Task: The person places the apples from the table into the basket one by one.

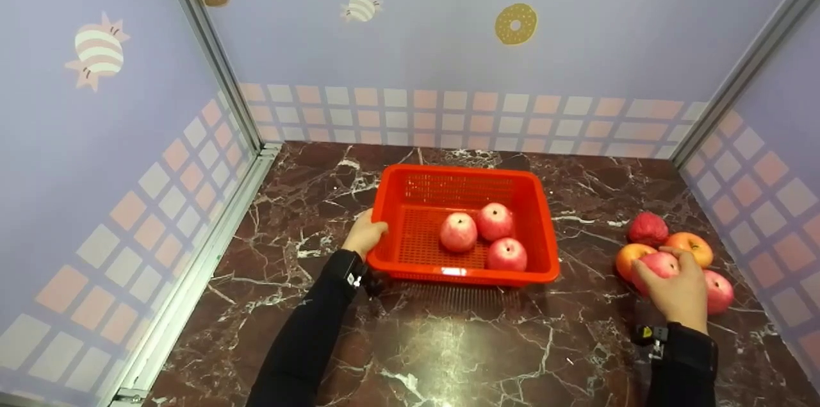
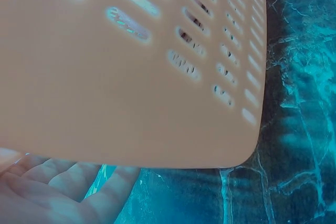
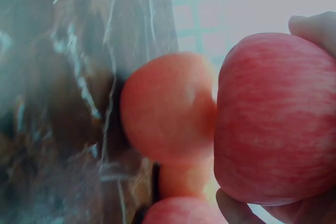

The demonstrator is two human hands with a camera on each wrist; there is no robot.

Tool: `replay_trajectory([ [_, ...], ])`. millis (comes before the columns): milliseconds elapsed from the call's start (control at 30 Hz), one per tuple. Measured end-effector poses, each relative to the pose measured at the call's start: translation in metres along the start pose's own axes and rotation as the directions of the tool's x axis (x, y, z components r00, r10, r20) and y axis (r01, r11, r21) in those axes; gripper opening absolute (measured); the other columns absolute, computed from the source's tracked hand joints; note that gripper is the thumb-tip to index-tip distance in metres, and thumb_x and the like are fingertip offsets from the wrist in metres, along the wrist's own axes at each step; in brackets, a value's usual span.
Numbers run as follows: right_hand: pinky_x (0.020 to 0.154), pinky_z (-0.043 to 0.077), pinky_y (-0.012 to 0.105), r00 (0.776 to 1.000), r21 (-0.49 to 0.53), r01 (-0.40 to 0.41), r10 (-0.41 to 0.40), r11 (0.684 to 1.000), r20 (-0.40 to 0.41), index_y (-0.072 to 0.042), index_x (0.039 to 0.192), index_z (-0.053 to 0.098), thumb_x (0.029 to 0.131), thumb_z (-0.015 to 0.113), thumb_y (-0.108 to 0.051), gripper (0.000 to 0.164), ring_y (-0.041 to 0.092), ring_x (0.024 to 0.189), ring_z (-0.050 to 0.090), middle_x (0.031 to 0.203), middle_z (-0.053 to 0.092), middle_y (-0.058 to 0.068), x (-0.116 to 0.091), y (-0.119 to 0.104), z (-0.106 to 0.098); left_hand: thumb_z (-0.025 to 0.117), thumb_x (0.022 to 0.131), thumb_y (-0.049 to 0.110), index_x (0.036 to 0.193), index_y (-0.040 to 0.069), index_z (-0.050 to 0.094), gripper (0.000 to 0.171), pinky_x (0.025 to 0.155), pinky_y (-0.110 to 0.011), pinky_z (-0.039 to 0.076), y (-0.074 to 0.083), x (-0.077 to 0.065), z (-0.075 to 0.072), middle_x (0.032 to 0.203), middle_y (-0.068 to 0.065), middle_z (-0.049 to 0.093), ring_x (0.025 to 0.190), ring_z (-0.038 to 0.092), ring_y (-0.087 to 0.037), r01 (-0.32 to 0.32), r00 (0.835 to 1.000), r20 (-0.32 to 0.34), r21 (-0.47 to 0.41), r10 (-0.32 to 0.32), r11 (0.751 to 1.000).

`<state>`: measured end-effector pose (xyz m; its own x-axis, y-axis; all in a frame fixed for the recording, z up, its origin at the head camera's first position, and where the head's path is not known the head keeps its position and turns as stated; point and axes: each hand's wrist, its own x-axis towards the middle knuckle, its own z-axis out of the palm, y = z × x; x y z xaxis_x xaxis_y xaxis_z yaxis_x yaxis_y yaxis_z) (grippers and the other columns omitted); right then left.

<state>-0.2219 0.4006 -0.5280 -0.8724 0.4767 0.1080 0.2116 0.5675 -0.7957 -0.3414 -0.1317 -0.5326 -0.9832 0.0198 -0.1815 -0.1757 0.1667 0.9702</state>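
Apple (image 1: pixel 661 263), right hand's (image 1: pixel 687 291) grip, partly covered

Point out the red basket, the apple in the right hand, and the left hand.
Red basket (image 1: pixel 418 234): head view, on its bare mesh floor.
Held apple (image 3: pixel 275 121): right wrist view, middle of its streaked red side.
Left hand (image 1: pixel 365 233): head view, on the back of the hand.

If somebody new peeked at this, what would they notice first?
Probably the bright red basket in the middle of the dark table, with three pink apples inside and the left hand gripping its left edge. Next, perhaps, the fruit bunched at the right, where the right hand holds another apple. Behind, cartoon doughnuts and sweets decorate the purple wall.
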Motion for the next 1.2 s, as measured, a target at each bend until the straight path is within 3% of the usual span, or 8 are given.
replay_trajectory([
  [300,0.113,0.035,0.055,0.995,0.019,0.101,-0.101,0.995,0.002,0.002,0.140,0.053,0.089,0.076,-0.030,0.065,0.042,0.133,0.048,0.143,0.053,0.027,0.010,-0.024,0.008,0.046,0.083,-0.009,0.143,-0.009,0.046,0.060,0.100,-0.057,0.051,0.000,0.001,0.000,0.139,-0.033,0.054,0.123,0.057,-0.049,0.021,1.000,0.019,-0.030,-0.020,0.999],
  [400,0.113,0.035,0.056,0.992,0.023,0.127,-0.127,0.992,-0.003,0.003,0.139,0.053,0.088,0.078,-0.031,0.066,0.043,0.132,0.048,0.142,0.053,0.028,0.012,-0.032,0.011,0.045,0.084,-0.009,0.145,-0.011,0.041,0.062,0.105,-0.059,0.048,0.013,-0.010,-0.001,0.143,-0.035,0.051,0.127,0.054,-0.051,0.033,0.999,0.038,-0.021,-0.032,0.999],
  [567,0.107,0.038,0.051,0.990,0.025,0.139,-0.140,0.990,0.022,-0.001,0.140,0.053,0.087,0.079,-0.033,0.066,0.040,0.127,0.051,0.142,0.055,0.025,0.015,-0.044,0.017,0.047,0.082,-0.007,0.142,-0.007,0.047,0.060,0.098,-0.053,0.052,0.008,-0.009,0.000,0.138,-0.031,0.056,0.122,0.059,-0.046,0.021,1.000,0.009,0.003,-0.021,1.000],
  [633,0.104,0.039,0.049,0.988,0.018,0.152,-0.152,0.988,0.031,-0.003,0.139,0.053,0.087,0.079,-0.034,0.066,0.039,0.126,0.052,0.143,0.055,0.025,0.016,-0.050,0.019,0.048,0.081,-0.006,0.140,-0.004,0.050,0.059,0.094,-0.050,0.053,-0.002,0.000,0.000,0.137,-0.028,0.058,0.120,0.061,-0.043,0.021,1.000,-0.013,0.002,-0.021,1.000],
  [867,0.101,0.041,0.053,0.976,-0.005,0.210,-0.210,0.978,0.061,-0.002,0.141,0.052,0.089,0.077,-0.038,0.068,0.042,0.123,0.052,0.141,0.053,0.027,0.017,-0.069,0.027,0.049,0.081,-0.008,0.138,-0.006,0.050,0.057,0.093,-0.051,0.054,-0.001,0.000,0.001,0.135,-0.029,0.058,0.118,0.061,-0.044,0.009,1.000,-0.017,0.005,-0.009,1.000],
  [1200,0.092,0.041,0.044,0.957,0.001,0.284,-0.284,0.959,0.061,-0.005,0.135,0.055,0.087,0.080,-0.036,0.063,0.038,0.113,0.056,0.131,0.059,0.022,0.020,-0.088,0.041,0.049,0.081,-0.007,0.137,-0.006,0.051,0.056,0.090,-0.050,0.055,0.000,0.001,0.000,0.134,-0.028,0.059,0.116,0.062,-0.042,0.013,1.000,-0.012,0.005,-0.013,1.000],
])
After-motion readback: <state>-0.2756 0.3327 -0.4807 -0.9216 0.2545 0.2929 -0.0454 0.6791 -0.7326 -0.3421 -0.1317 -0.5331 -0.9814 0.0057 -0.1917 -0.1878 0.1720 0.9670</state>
